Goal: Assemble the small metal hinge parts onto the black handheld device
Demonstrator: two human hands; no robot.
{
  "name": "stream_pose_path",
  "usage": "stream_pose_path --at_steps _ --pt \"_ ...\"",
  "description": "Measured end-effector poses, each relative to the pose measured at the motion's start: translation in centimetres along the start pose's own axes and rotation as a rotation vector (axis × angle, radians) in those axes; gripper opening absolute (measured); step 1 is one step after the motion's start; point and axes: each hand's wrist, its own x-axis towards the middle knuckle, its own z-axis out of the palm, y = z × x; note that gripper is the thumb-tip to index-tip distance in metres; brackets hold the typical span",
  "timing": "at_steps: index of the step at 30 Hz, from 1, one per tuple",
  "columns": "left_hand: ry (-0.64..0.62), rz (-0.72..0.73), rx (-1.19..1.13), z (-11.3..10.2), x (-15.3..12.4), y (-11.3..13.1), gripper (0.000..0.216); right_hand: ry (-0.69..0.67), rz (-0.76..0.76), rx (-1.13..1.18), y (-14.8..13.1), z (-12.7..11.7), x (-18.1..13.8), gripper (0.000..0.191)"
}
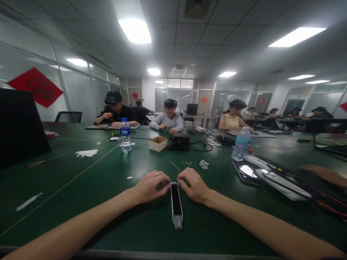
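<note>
A slim, long device [177, 202] with a black face, a pale frame and a grey near end lies lengthwise on the green table in front of me. At its far end, my left hand [152, 185] is closed in a pinch at the left corner. My right hand [193, 185] mirrors it at the right corner, thumb and index finger curled together. Both sets of fingertips seem to touch the device; any smaller part between them is too small to make out. Beyond the hands lie several tiny loose parts [189, 163] and a small whitish piece [204, 164].
Farther back stand a water bottle [125, 135], a wooden box [158, 143] and a black box [179, 142] with cables. Another bottle [241, 143] stands right, near a dark tray [248, 175] and white-black casings [282, 184]. Another person's hand [322, 172] reaches in. People sit opposite.
</note>
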Motion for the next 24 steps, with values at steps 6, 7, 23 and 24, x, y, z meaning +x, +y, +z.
stream_pose_path --at_steps 6,7,23,24 --pt "-0.161 -0.118 0.03 -0.3 0.2 -1.1 0.011 -0.243 0.273 -0.028 1.8 -0.3 0.2 0.022" --pt "-0.172 -0.123 0.021 -0.2 0.2 -1.2 0.012 -0.296 0.286 -0.025 2.0 -0.3 0.2 0.019" --pt "-0.193 -0.234 -0.049 0.8 0.1 -1.3 0.015 -0.467 0.236 0.03 1.8 -0.6 0.4 0.008" --pt "-0.193 -0.235 -0.055 0.8 0.1 -1.2 0.015 -0.468 0.241 0.028 1.8 -0.6 0.4 0.008"
